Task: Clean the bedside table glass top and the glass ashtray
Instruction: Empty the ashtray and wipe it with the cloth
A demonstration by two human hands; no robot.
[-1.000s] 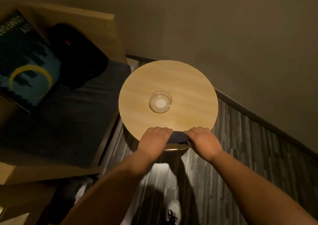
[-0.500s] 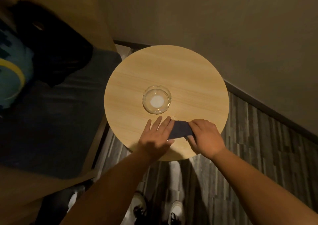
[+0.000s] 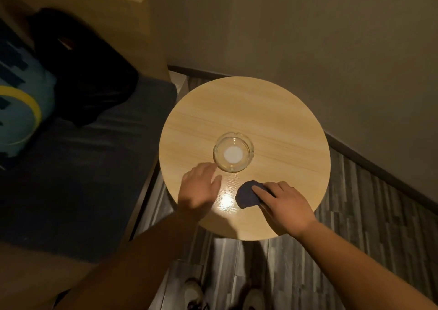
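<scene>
Glass ashtray (image 3: 233, 152) sits pretty much dead centre on the round wood-look surface (image 3: 279, 120). Left hand (image 3: 200, 190) hovers just beside its near-left rim, fingers loose and spread, holding nothing. Right hand (image 3: 283, 201) has its fingers curled over a dark blue cloth (image 3: 246, 197), pressing it onto the surface near the front edge. Bed (image 3: 78, 167) on the left.

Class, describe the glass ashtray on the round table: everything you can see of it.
The glass ashtray is round, clear and thick-walled, with small notches in its rim. A pale white disc shows at its base; whether this is glare or a label cannot be told. It looks empty, sits upright near the middle of the round table top. The left hand reaches toward its near-left edge, fingertips close; contact is unclear. The dark cloth lies apart from it.
</scene>
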